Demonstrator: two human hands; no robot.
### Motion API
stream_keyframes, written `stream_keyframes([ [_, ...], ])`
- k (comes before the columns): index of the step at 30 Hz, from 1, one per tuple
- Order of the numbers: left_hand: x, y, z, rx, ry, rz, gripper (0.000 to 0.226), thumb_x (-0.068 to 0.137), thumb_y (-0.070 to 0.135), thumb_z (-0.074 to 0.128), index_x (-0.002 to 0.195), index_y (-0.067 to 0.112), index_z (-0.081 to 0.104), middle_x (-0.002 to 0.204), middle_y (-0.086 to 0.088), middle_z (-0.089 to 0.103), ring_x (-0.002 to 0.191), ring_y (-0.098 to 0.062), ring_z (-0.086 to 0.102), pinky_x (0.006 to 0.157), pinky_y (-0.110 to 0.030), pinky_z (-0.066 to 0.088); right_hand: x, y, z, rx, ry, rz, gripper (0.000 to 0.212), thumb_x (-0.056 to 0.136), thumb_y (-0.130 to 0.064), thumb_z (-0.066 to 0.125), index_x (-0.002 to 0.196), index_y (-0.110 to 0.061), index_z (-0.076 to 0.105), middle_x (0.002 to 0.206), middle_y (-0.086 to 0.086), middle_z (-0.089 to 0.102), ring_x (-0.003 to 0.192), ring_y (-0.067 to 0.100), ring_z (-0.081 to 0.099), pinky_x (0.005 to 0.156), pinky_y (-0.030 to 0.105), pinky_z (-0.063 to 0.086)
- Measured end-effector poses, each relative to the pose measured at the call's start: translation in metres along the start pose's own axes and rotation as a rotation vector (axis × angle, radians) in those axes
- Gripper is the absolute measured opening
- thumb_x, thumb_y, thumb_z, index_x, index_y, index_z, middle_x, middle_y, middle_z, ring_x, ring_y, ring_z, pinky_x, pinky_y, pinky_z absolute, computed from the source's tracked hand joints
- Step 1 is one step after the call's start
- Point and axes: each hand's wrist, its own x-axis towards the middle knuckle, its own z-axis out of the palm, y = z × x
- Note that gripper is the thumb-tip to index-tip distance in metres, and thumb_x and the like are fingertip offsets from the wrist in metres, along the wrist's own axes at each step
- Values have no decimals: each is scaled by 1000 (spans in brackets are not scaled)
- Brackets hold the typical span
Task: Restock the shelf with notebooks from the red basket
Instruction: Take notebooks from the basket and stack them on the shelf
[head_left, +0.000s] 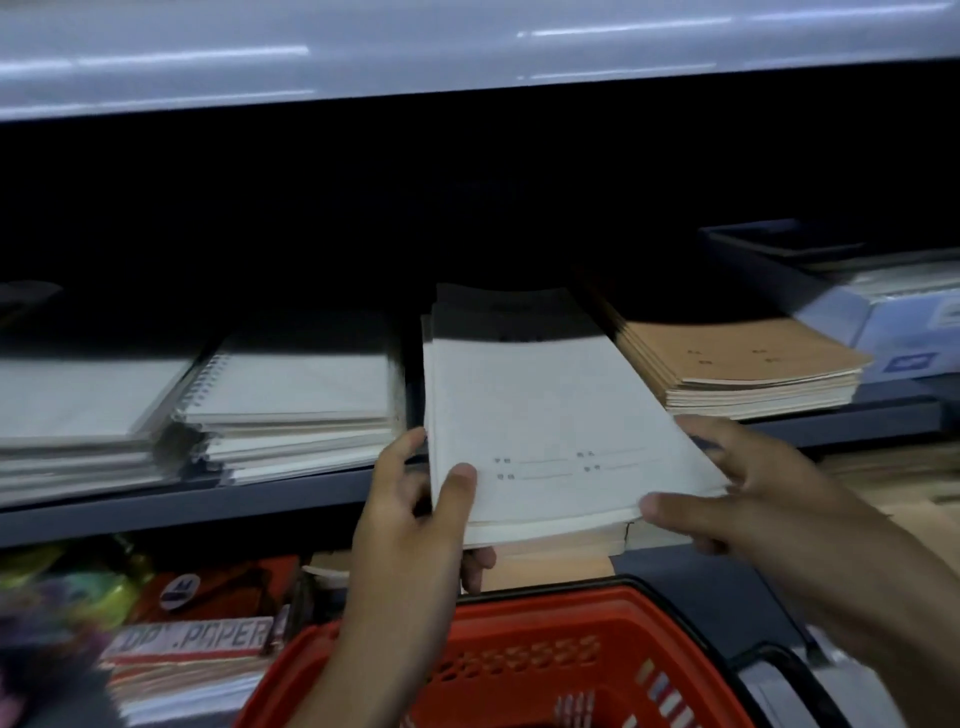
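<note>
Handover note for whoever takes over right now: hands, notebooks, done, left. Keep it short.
Left hand: grips the near left corner of the white notebook stack, thumb on top.
Right hand: grips the near right corner.
Stack: far end on the shelf, between the spiral notebooks and the brown notebooks; near end overhangs the shelf edge, above the red basket.
Done: stack partly in its slot.
Left: push it fully in, let go, then check the basket; its contents are mostly out of view.
</note>
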Motion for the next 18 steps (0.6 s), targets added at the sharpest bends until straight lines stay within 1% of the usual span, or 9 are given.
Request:
stream_keyframes([
  [2,-2,0,-1,120,47,109,39,95,33,52,134,36,49,88,8,70,51,-11,59,48,-21,45,2,-1,0,56,56,-62,43,79,-5,76,112,-31,65,86,-10,76,67,0,68,68,21,49],
  [4,8,0,-3,246,82,201,54,88,53,48,139,35,49,104,8,68,76,-15,69,64,-27,53,7,1,9,87,160,-107,36,81,-9,76,109,-29,66,81,-7,76,75,0,70,77,25,49],
  [7,26,-1,-10,443,83,317,74,82,72,41,142,30,47,112,8,56,93,-10,62,84,-31,53,16,17,32,-82,386,-176,47,83,-27,76,128,-28,60,81,-7,75,81,-3,66,73,22,46],
  [9,32,-5,-15,540,76,367,79,76,70,46,143,28,46,128,13,45,112,-5,51,96,-26,46,18,28,47,-178,482,-213,60,86,-37,70,141,-25,50,105,-6,70,97,3,65,82,26,51],
  [11,33,-13,-19,573,29,384,81,73,66,50,147,35,37,141,24,36,128,3,39,106,-23,37,19,38,56,-232,520,-257,62,89,-44,61,146,-24,44,134,-7,56,119,15,57,98,40,49],
  [13,34,-19,-19,530,-46,382,78,76,64,51,147,48,24,143,39,28,132,18,27,109,-20,29,23,42,62,-229,518,-283,63,91,-48,54,149,-26,37,146,-9,46,130,17,50,105,44,46],
  [14,36,-22,-18,493,-68,370,76,78,62,52,147,51,21,144,40,28,132,19,27,111,-21,29,26,43,65,-220,514,-294,64,93,-48,51,150,-27,34,149,-8,44,133,17,48,107,44,45],
  [16,42,-26,-12,418,-44,355,76,81,59,53,149,48,22,146,28,41,133,7,40,112,-32,38,33,43,72,-216,526,-317,62,96,-44,48,152,-24,29,154,-6,38,138,15,42,111,40,41],
  [18,48,-28,-6,394,16,365,75,80,60,54,149,43,28,139,20,53,124,-2,53,104,-33,46,41,38,75,-243,567,-334,59,98,-39,49,151,-20,30,153,-5,35,136,9,38,106,25,38],
])
